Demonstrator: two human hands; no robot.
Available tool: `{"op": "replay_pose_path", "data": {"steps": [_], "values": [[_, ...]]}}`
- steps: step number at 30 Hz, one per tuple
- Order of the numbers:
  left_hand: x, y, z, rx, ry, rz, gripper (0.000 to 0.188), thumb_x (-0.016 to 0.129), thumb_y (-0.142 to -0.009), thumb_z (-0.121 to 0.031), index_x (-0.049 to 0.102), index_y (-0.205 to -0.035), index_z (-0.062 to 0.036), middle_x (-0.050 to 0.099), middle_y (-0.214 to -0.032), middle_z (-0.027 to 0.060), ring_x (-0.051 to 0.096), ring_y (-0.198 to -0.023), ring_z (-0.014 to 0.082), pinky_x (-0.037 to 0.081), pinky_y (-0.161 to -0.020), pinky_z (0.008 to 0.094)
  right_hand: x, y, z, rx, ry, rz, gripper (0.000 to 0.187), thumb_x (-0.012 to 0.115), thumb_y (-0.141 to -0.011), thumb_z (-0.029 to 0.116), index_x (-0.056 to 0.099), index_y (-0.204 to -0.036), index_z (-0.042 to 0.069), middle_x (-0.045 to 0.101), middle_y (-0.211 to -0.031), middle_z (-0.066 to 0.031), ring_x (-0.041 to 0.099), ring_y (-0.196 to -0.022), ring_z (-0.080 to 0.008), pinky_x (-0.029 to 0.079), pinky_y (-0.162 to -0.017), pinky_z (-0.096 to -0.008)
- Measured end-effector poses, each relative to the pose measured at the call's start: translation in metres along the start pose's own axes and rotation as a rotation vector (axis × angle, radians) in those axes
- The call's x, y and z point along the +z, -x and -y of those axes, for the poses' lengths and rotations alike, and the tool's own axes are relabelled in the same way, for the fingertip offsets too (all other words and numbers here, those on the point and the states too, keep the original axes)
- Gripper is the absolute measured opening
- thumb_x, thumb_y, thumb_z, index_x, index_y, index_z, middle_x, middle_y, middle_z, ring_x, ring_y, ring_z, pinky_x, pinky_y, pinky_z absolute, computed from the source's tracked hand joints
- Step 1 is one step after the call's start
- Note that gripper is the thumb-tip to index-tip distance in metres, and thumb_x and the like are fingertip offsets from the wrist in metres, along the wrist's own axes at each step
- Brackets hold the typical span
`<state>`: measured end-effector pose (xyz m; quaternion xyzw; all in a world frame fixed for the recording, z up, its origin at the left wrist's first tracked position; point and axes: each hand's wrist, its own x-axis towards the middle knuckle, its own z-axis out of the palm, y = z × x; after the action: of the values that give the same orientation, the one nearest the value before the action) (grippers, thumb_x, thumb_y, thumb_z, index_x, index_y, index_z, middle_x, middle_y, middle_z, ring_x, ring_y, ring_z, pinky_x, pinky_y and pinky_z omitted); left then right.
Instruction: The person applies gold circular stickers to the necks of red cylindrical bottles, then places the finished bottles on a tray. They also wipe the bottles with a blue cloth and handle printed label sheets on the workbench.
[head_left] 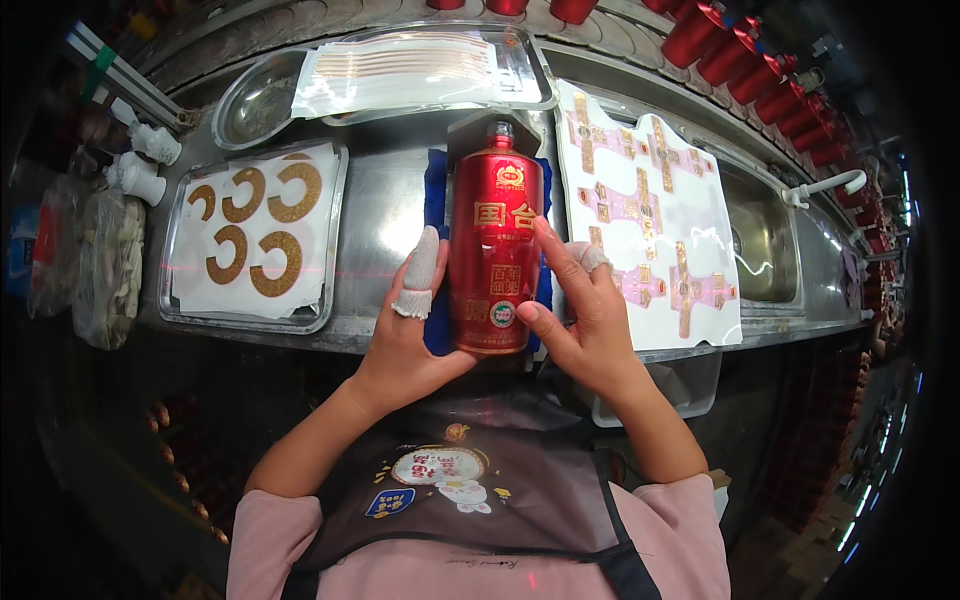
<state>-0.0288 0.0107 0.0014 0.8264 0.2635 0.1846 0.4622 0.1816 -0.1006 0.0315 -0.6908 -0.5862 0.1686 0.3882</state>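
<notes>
A glossy red bottle (497,260) with gold lettering and a dark neck lies face up in front of me, neck pointing away. A small round pale and green sticker (502,314) sits low on its face. My left hand (405,325) is curved along the bottle's left side, thumb at the base; a white finger cot (420,270) covers one finger. My right hand (590,325) has its fingers apart, with index finger and thumb tips against the bottle's right front; it also wears a white finger cot (589,257). A blue cloth (437,195) lies beneath the bottle.
A tray (335,290) with gold C-shaped stickers stands left. Right lies a white sheet (690,335) of pink and gold labels, beside a sink (765,230) with a white faucet (830,187). Behind are a metal bowl (245,105), a strip-covered tray (545,85) and several red bottles (730,55).
</notes>
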Motion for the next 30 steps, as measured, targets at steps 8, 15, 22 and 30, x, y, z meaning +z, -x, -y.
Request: {"op": "replay_pose_path", "data": {"steps": [8, 15, 22, 30], "values": [[-0.007, -0.014, 0.003, -0.125, 0.436, -0.022, 0.106, 0.078, -0.089, -0.031, 0.007, -0.161, -0.0013, 0.027, -0.163, 0.0238, 0.03, -0.151, 0.0327, 0.023, -0.122, 0.0414, -0.008, -0.018, 0.004, 0.074, 0.153, 0.145, 0.071, 0.075, -0.085, 0.047, 0.053, -0.149, 0.026, 0.054, -0.118, -0.018, 0.061, -0.101, -0.0342, 0.054, -0.083, -0.0405], [0.004, -0.014, 0.017, -0.132, 0.509, -0.007, 0.095, 0.068, -0.097, -0.021, 0.002, -0.161, -0.0015, 0.016, -0.164, 0.0262, 0.026, -0.152, 0.0309, 0.02, -0.123, 0.0395, -0.004, -0.027, 0.01, 0.134, 0.147, 0.204, 0.073, 0.075, -0.083, 0.051, 0.05, -0.149, 0.03, 0.053, -0.122, -0.0217, 0.06, -0.106, -0.0396, 0.054, -0.087, -0.0473], [-0.003, -0.013, 0.021, -0.06, 0.277, 0.084, 0.091, 0.067, -0.098, -0.024, 0.006, -0.161, -0.0006, 0.016, -0.167, 0.0213, 0.02, -0.154, 0.0302, 0.018, -0.124, 0.0401, -0.006, -0.026, 0.01, 0.155, 0.171, 0.261, 0.075, 0.075, -0.083, 0.051, 0.049, -0.15, 0.029, 0.054, -0.122, -0.0222, 0.06, -0.108, -0.0395, 0.053, -0.088, -0.0471], [0.0, -0.015, 0.018, -0.133, 0.513, 0.034, 0.093, 0.066, -0.098, -0.027, 0.003, -0.161, 0.0005, 0.028, -0.164, 0.0211, 0.017, -0.156, 0.0279, 0.011, -0.124, 0.0412, -0.009, -0.031, 0.007, 0.129, 0.119, 0.207, 0.075, 0.072, -0.085, 0.052, 0.043, -0.152, 0.039, 0.054, -0.123, -0.0312, 0.066, -0.099, -0.0459, 0.056, -0.083, -0.0488]]}}
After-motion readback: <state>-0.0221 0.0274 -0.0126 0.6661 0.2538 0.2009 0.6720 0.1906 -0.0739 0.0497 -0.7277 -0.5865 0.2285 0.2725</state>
